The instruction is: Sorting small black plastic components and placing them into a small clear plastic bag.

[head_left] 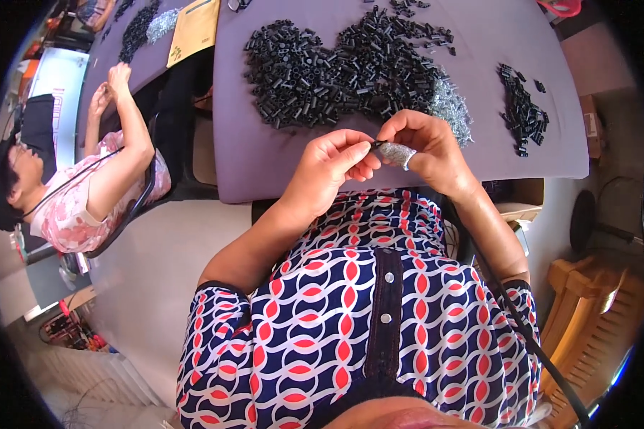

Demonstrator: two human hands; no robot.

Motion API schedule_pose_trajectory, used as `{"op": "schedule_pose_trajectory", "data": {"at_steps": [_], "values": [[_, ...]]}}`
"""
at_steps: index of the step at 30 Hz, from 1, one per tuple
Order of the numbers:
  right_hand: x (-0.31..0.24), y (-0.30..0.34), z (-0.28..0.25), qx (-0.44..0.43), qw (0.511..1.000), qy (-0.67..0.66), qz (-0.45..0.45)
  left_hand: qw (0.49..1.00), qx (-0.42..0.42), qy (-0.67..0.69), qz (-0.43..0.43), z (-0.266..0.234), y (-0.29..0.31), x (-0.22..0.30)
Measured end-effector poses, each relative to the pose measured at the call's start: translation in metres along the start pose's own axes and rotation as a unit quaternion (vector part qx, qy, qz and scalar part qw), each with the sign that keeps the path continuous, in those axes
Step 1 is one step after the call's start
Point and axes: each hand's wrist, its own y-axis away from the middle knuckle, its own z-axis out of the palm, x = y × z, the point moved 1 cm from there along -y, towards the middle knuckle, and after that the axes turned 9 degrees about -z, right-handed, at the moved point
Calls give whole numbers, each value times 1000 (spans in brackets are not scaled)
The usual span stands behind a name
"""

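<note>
Just off the table's near edge, my two hands meet in front of my chest. A small black part (376, 144) is pinched between the thumb and fingers of my left hand (329, 166); most of it is hidden by the fingertips. Closed at the same spot, my right hand (440, 159) has its fingertips on the part's other end. Silvery-grey wrapping (398, 154) covers the right thumb. Beyond the hands lies a wide heap of short black tubes (336, 71), with a smaller pile of clear, shiny pieces (451, 109) at its right side.
Separate black parts (524, 111) lie in a small pile on the right of the purple-grey covered table (551, 43). At the left, a co-worker (86, 179) sits with raised hands near more black and clear piles. A yellow padded envelope (193, 32) lies there; a wooden chair (587, 314) stands right.
</note>
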Motion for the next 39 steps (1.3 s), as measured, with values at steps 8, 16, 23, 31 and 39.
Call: {"op": "schedule_pose_trajectory", "data": {"at_steps": [8, 16, 23, 31, 39], "values": [[-2, 3, -13, -28, 997, 60, -50, 999, -13, -4, -47, 8, -4, 0], [-17, -9, 4, -149, 904, 371, -153, 990, -16, 12, -140, -14, 0, 7], [-5, -16, 12, -119, 929, 326, -130, 987, 43, -152, 9, -12, 8, 18], [-10, -4, 3, -19, 983, 182, -13, 990, 33, -130, 35, -12, 11, 21], [-25, 1, 2, -72, 762, 621, -169, 988, 72, -118, 62, 16, -8, 6]]}}
